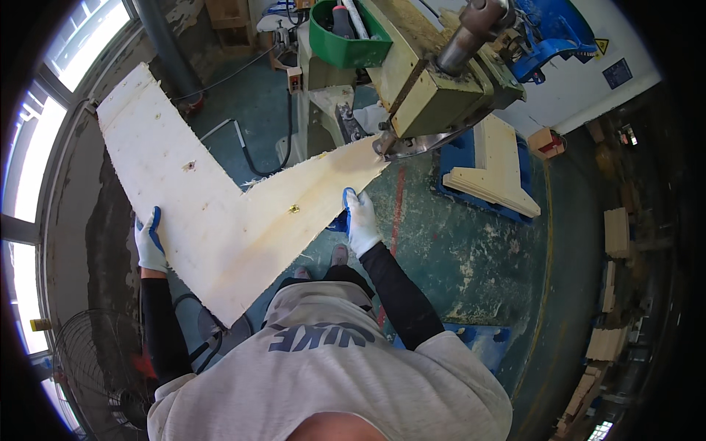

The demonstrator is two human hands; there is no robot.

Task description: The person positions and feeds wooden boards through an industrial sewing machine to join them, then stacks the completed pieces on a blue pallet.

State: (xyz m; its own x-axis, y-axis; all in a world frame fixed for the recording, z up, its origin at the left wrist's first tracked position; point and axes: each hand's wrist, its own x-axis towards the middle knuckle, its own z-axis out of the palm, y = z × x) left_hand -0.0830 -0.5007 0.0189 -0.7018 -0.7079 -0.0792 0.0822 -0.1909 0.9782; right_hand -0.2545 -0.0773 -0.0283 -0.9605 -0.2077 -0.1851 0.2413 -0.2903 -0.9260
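Note:
A large L-shaped plywood panel [213, 213] with rough, splintered edges spans the space in front of me. My left hand [149, 241], in a white glove with blue palm, grips its left edge, thumb on top and the other fingers hidden beneath. Along the right arm's near edge, my gloved right hand [360, 220] holds the panel the same way, thumb up. The panel's far right tip reaches under the head of a yellow-green machine [441, 95], at a curved metal part [419, 147]. Whether tip and metal touch, I cannot tell.
Right of the machine, cut L-shaped boards [496, 169] are stacked on a blue pallet [460, 192]. A green tool bin [349, 40] hangs on the machine. A wire-cage fan [99, 360] stands at lower left. More wooden boards [616, 231] line the right side.

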